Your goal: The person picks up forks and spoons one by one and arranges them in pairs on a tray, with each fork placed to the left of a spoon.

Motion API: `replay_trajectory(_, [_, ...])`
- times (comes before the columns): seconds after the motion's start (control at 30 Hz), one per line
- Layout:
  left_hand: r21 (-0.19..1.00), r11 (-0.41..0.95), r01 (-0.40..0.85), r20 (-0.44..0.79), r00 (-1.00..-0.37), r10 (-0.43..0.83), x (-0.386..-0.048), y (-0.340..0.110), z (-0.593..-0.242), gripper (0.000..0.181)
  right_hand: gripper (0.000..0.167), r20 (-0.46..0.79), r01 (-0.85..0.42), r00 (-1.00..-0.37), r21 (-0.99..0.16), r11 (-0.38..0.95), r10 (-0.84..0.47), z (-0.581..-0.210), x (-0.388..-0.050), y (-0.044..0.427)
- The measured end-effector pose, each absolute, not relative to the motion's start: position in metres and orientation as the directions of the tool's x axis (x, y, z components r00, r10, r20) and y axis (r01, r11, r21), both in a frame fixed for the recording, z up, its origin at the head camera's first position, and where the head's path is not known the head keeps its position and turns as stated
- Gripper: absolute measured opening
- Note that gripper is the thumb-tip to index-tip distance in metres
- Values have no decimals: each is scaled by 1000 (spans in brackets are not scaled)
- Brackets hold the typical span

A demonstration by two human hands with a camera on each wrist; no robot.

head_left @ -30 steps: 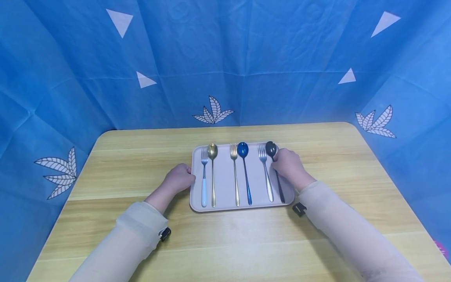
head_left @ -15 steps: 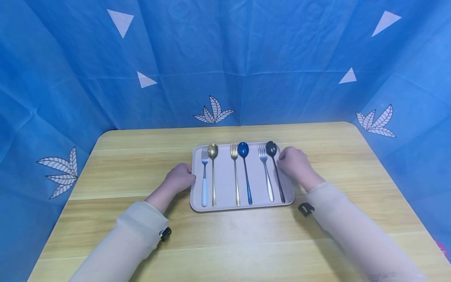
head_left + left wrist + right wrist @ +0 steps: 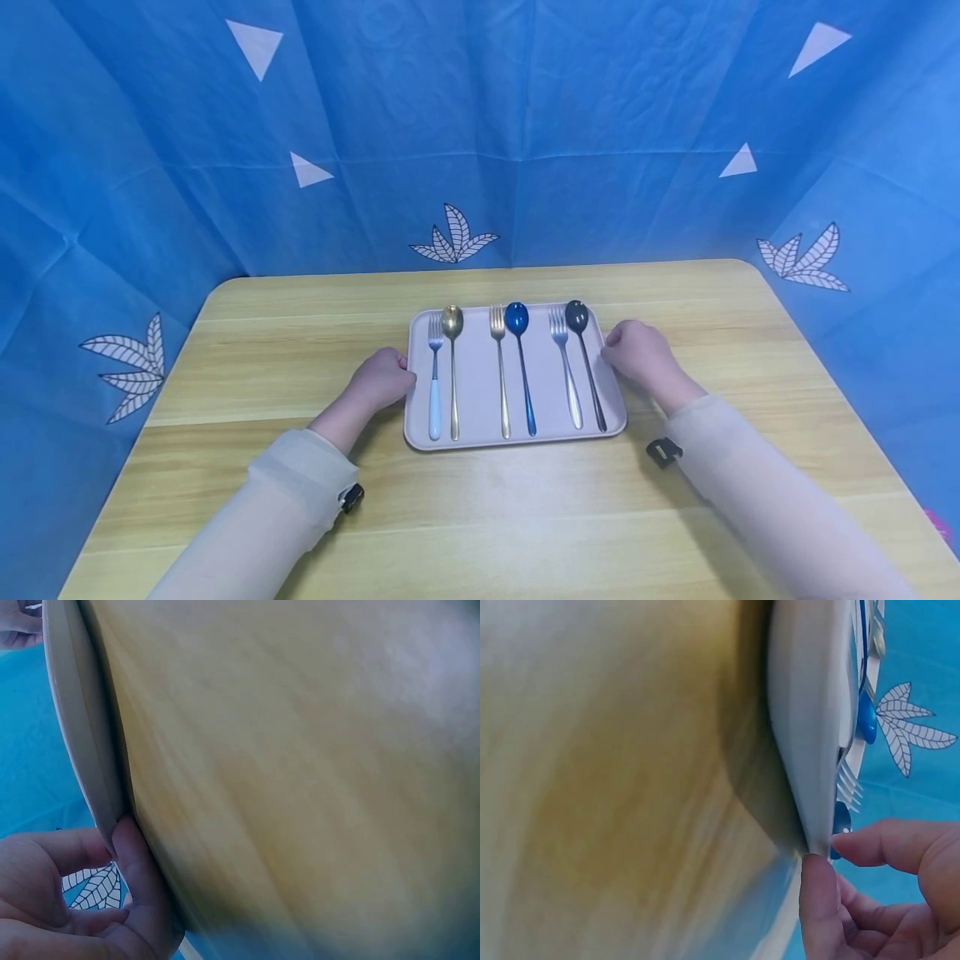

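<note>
A pale pinkish tray (image 3: pixel 476 375) lies on the table. Across it, from left to right, are a fork with a light blue handle (image 3: pixel 434 408), a gold spoon (image 3: pixel 452 322), a gold fork (image 3: pixel 497 325), a blue spoon (image 3: pixel 517 319), a silver fork (image 3: pixel 558 329) and a black spoon (image 3: pixel 577 317). My left hand (image 3: pixel 380 380) pinches the tray's left edge, thumb and finger on either side of the rim in the left wrist view. At the right edge, my right hand (image 3: pixel 640 354) pinches the rim, seen closely in the right wrist view.
The wooden table (image 3: pixel 480 517) extends around the tray on all sides. A blue curtain (image 3: pixel 600 125) with white triangles and leaf prints hangs behind the table and along both its sides.
My right hand has moved from the black spoon's handle rightward to the tray's right edge, leaving the spoon on the tray. The left hand has stayed at the left edge.
</note>
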State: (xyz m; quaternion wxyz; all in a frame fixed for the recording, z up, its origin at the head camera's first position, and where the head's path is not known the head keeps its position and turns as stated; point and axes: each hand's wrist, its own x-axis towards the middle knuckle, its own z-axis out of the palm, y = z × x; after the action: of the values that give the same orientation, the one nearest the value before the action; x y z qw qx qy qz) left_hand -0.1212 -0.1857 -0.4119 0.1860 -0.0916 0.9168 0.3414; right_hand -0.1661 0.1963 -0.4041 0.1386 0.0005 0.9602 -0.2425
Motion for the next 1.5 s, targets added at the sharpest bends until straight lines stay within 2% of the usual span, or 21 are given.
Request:
replay_trajectory(0.27, [603, 737, -304, -407, -912, -43, -120, -186, -411, 6, 33, -288, 86, -956, -471, 878, -61, -407, -165, 194])
replay_trajectory(0.57, [609, 732, -305, -410, -911, -39, -119, -186, -408, 5, 19, -323, 116, -945, -483, 868, -53, -405, -163, 191])
replay_trajectory(0.7, [609, 733, -302, -410, -912, -35, -119, -187, -407, 11, 15, -324, 107, -944, -481, 870, -63, -405, -163, 191])
replay_trajectory(1.0, [604, 734, -311, -416, -908, -42, -118, -185, -404, 10, 17, -325, 81, -941, -496, 865, -98, -408, -164, 194])
replay_trajectory(1.2, [605, 736, -304, -412, -910, -37, -118, -185, -404, 6, 12, -328, 72, -938, -507, 859, -115, -410, -165, 195])
replay_trajectory(1.5, [611, 736, -293, -405, -914, -27, -119, -186, -407, 7, 10, -367, 110, -925, -507, 855, -98, -408, -164, 194])
